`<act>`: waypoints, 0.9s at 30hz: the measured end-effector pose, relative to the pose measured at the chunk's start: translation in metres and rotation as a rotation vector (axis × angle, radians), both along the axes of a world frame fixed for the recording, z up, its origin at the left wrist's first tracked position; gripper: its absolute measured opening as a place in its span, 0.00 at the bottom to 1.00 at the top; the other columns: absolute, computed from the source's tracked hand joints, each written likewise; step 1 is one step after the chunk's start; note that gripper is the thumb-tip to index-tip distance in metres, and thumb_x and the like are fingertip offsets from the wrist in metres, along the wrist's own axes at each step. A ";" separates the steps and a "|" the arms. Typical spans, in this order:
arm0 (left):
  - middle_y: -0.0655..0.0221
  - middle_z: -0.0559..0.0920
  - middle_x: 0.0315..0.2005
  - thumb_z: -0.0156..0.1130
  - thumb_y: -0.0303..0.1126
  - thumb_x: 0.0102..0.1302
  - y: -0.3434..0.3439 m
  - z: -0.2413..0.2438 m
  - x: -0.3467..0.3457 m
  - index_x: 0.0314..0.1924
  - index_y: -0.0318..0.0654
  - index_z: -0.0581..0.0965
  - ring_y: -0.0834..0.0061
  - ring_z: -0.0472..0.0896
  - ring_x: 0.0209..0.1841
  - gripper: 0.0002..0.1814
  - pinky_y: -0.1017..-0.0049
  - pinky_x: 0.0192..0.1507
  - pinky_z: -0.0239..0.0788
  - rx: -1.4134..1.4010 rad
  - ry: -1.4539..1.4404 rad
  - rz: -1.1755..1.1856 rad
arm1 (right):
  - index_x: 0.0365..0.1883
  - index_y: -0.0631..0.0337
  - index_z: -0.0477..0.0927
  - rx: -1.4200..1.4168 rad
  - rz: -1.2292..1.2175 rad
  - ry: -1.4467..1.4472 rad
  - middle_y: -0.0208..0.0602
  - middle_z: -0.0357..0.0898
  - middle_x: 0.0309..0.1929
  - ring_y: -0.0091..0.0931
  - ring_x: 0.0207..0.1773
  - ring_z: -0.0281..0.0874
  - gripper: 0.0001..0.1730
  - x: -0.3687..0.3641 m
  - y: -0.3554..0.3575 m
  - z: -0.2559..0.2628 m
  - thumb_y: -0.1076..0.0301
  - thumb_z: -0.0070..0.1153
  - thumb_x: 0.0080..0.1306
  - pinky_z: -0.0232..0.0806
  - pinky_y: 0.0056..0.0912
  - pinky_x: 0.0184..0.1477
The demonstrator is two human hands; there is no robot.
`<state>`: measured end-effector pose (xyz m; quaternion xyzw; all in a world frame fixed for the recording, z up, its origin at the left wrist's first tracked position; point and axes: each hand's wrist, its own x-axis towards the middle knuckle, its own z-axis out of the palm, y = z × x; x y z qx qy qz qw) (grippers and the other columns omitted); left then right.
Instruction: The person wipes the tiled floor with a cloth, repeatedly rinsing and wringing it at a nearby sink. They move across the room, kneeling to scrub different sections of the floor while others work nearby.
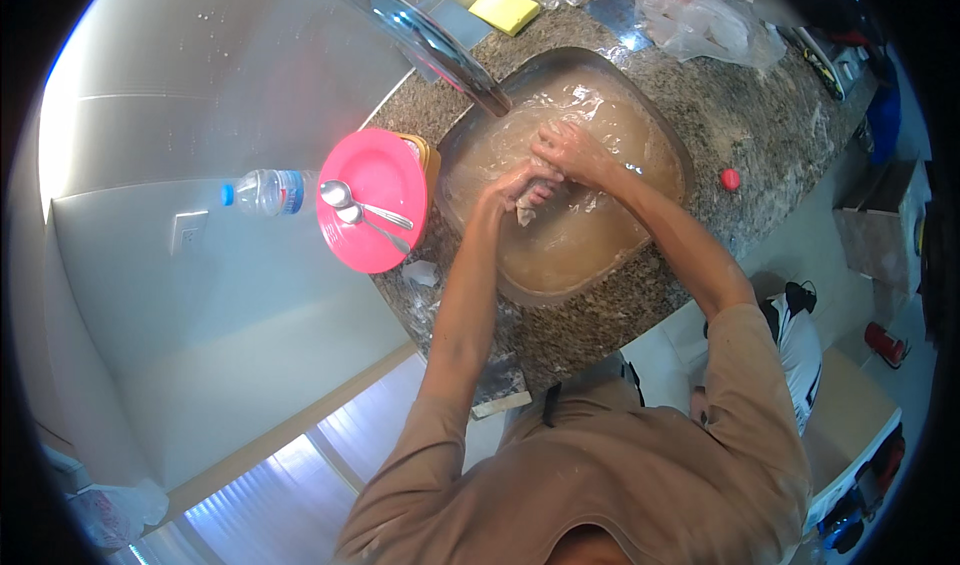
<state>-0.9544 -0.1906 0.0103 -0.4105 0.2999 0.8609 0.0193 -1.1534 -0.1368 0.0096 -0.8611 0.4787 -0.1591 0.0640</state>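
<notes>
My left hand point(525, 184) grips a wet, pale cloth point(527, 209) over the sink, and part of the cloth hangs below my fingers. Just above and to the right, my right hand point(566, 147) is closed around the upper end of the same cloth. Both hands are close together. Cloudy brown water point(577, 254) fills the sink basin point(679, 149) beneath them. The chrome faucet point(450, 44) reaches in from the upper left, its spout above the water near my hands.
Left of the sink, a pink plate point(367, 160) holds metal spoons. A plastic bottle point(270, 192) lies beyond it. A yellow sponge point(505, 10), a plastic bag point(705, 21) and a red cap point(730, 179) are on the granite counter point(739, 126). Another person's leg point(799, 351) shows at right.
</notes>
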 end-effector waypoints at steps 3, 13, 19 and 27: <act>0.68 0.81 0.27 0.71 0.32 0.62 0.010 0.017 -0.018 0.50 0.32 0.79 0.79 0.77 0.24 0.19 0.78 0.23 0.68 -0.686 -0.282 -0.222 | 0.63 0.54 0.75 0.311 -0.071 0.061 0.50 0.80 0.60 0.44 0.58 0.82 0.32 0.001 -0.012 0.004 0.68 0.66 0.58 0.74 0.47 0.59; 0.67 0.82 0.30 0.70 0.35 0.65 0.033 0.035 -0.017 0.53 0.38 0.79 0.81 0.77 0.23 0.18 0.77 0.21 0.69 -0.707 -0.199 -0.016 | 0.65 0.54 0.75 0.231 -0.155 -0.339 0.50 0.82 0.55 0.48 0.58 0.82 0.37 -0.022 0.014 0.035 0.75 0.67 0.53 0.74 0.50 0.60; 0.78 0.71 0.22 0.64 0.33 0.70 0.029 0.078 -0.015 0.47 0.38 0.80 0.87 0.64 0.18 0.09 0.78 0.13 0.54 0.091 0.191 -0.095 | 0.60 0.49 0.78 -0.256 0.117 -0.314 0.39 0.81 0.57 0.40 0.51 0.85 0.30 -0.030 0.031 0.041 0.67 0.65 0.56 0.77 0.47 0.51; 0.45 0.86 0.38 0.67 0.28 0.60 0.047 0.056 -0.033 0.57 0.33 0.78 0.47 0.85 0.43 0.23 0.55 0.45 0.75 -1.341 -0.488 -0.411 | 0.48 0.59 0.84 0.295 -0.156 0.044 0.51 0.86 0.38 0.44 0.42 0.87 0.21 -0.016 0.014 0.027 0.60 0.67 0.57 0.79 0.47 0.44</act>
